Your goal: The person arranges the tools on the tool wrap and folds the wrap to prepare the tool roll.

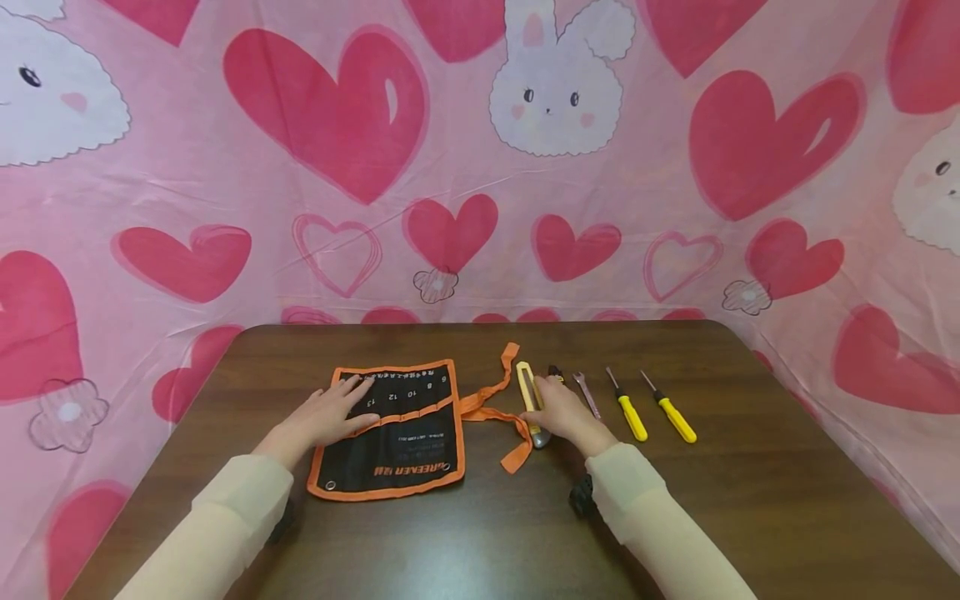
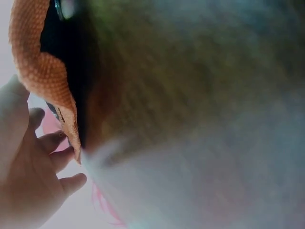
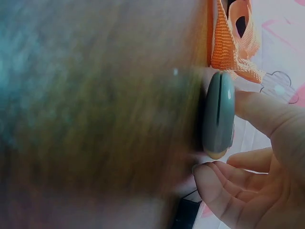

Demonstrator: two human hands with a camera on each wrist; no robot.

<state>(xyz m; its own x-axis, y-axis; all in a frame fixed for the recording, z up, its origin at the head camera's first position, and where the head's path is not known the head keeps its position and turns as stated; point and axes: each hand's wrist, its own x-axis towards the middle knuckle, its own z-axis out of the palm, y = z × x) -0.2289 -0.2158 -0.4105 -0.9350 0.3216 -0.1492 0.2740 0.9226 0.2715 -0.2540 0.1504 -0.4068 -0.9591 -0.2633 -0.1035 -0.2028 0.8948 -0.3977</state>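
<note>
A black tool pouch with orange edging and numbered pockets lies flat on the table at the left. My left hand rests on its left part with fingers spread; in the left wrist view, fingers show beside the orange edging. Right of the pouch lies a yellow utility knife with a grey end. My right hand pinches the knife, thumb on one side and fingers on the other. The fingertips' exact contact is partly hidden. Orange straps run from the pouch to the knife.
Right of the knife are a small dark item partly behind the hand, a wrench and two yellow-handled screwdrivers. The brown table ends at a pink heart-patterned cloth.
</note>
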